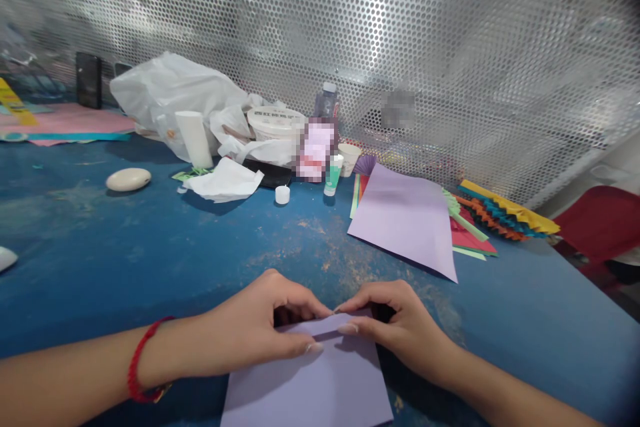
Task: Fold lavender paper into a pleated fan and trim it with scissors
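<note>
Hands sit close together over the blue bench (pixel 150 247): the left hand (pixel 245 323), a red cord bracelet (pixel 141 360) at its wrist, and the right hand (pixel 400 327), their fingertips (pixel 325 311) almost touching as both pinch the folded upper edge of a lilac paper sheet (pixel 305 387). The sheet lies centred beneath them, running toward the person, neither hand nearer, its near end cut off by the view. Farther off lie a second lilac sheet (pixel 403 223), pleated paper fans (pixel 505 213), and a white plastic bag (pixel 175 97) against a perforated metal screen (pixel 400 33).
</note>
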`<move>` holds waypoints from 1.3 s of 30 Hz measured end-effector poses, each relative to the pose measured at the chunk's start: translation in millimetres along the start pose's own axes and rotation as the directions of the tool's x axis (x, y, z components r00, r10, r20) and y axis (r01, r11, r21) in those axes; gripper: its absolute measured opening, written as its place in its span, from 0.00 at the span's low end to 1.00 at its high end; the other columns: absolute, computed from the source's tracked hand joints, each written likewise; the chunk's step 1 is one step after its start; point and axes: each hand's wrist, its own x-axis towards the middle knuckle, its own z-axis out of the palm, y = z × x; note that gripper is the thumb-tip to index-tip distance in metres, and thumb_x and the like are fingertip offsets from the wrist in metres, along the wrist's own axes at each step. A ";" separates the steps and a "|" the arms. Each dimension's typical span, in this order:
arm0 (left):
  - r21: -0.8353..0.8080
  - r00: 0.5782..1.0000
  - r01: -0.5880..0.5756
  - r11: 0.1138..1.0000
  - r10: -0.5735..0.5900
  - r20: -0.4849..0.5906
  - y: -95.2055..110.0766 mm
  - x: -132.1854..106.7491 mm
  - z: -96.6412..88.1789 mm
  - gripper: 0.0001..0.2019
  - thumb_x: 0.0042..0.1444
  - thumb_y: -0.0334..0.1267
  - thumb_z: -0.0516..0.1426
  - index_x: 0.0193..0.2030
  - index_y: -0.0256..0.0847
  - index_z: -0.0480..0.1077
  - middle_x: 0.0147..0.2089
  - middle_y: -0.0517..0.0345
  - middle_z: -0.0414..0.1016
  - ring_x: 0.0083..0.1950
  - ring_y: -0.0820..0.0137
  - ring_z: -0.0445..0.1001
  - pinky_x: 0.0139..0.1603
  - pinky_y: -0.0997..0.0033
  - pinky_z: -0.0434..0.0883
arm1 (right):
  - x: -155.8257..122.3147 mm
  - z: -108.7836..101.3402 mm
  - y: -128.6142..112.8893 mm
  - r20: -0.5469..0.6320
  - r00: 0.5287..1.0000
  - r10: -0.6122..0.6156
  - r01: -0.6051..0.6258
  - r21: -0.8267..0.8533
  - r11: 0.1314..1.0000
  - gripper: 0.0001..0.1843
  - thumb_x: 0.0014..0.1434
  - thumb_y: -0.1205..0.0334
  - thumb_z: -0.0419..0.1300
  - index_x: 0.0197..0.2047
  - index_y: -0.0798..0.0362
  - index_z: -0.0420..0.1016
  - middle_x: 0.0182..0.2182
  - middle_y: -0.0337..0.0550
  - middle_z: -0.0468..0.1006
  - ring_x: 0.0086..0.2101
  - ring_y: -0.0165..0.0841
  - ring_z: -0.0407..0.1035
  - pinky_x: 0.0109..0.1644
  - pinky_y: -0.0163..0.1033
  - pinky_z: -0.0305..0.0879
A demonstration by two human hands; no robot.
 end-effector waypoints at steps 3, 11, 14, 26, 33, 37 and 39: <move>-0.020 1.000 0.007 1.000 -0.007 0.002 0.6 0.0 0.4 0.17 0.57 0.40 0.64 0.54 0.46 0.81 0.35 0.59 0.82 0.28 0.77 0.65 0.27 0.81 0.59 | -0.6 0.0 -0.2 0.001 1.000 0.007 -0.007 0.003 1.000 0.06 0.58 0.58 0.72 0.39 0.48 0.86 0.32 0.40 0.86 0.31 0.31 0.75 0.33 0.34 0.66; -0.015 1.000 0.012 1.000 -0.012 -0.002 0.9 0.5 -0.1 0.16 0.57 0.38 0.64 0.53 0.46 0.81 0.35 0.60 0.82 0.27 0.78 0.64 0.26 0.81 0.58 | -1.6 -0.3 -0.3 0.006 1.000 0.002 -0.002 0.007 1.000 0.06 0.58 0.57 0.72 0.39 0.47 0.87 0.32 0.40 0.86 0.31 0.31 0.76 0.34 0.34 0.66; -0.018 1.000 0.024 1.000 -0.024 0.000 0.7 0.4 -0.2 0.16 0.56 0.38 0.64 0.53 0.46 0.81 0.34 0.60 0.81 0.27 0.78 0.64 0.26 0.81 0.58 | -1.1 -0.2 -0.4 0.002 1.000 0.007 -0.007 0.012 1.000 0.07 0.58 0.56 0.72 0.39 0.48 0.86 0.32 0.41 0.86 0.31 0.32 0.76 0.34 0.34 0.67; -0.022 1.000 0.022 1.000 -0.022 0.003 -0.7 -0.2 0.2 0.17 0.57 0.39 0.64 0.54 0.47 0.81 0.35 0.60 0.82 0.27 0.78 0.64 0.26 0.81 0.58 | -0.5 -0.6 -0.7 0.006 1.000 -0.009 0.009 -0.002 1.000 0.07 0.58 0.56 0.72 0.39 0.48 0.86 0.32 0.40 0.85 0.31 0.31 0.76 0.33 0.33 0.67; -0.021 1.000 0.021 1.000 -0.021 0.004 -0.7 0.8 -0.4 0.17 0.58 0.39 0.64 0.55 0.48 0.80 0.36 0.59 0.82 0.28 0.78 0.66 0.28 0.81 0.60 | -0.4 -0.6 -1.0 0.003 1.000 0.006 -0.006 0.005 1.000 0.07 0.58 0.55 0.72 0.39 0.48 0.86 0.32 0.40 0.85 0.31 0.31 0.76 0.33 0.34 0.67; -0.005 1.000 0.016 1.000 -0.016 0.009 -0.2 1.2 -0.4 0.17 0.57 0.39 0.64 0.55 0.47 0.80 0.36 0.59 0.82 0.28 0.78 0.66 0.28 0.82 0.60 | -0.8 -0.5 -0.2 0.003 1.000 0.003 -0.003 0.002 1.000 0.06 0.58 0.57 0.72 0.39 0.48 0.86 0.32 0.40 0.86 0.31 0.31 0.76 0.33 0.33 0.66; -0.004 1.000 0.016 1.000 -0.016 0.011 0.5 1.4 -0.4 0.17 0.57 0.38 0.64 0.54 0.47 0.80 0.35 0.60 0.82 0.28 0.78 0.65 0.27 0.82 0.59 | -1.4 -0.3 0.2 0.005 1.000 -0.004 0.004 0.010 1.000 0.06 0.58 0.56 0.72 0.39 0.48 0.86 0.32 0.40 0.86 0.31 0.31 0.76 0.33 0.33 0.66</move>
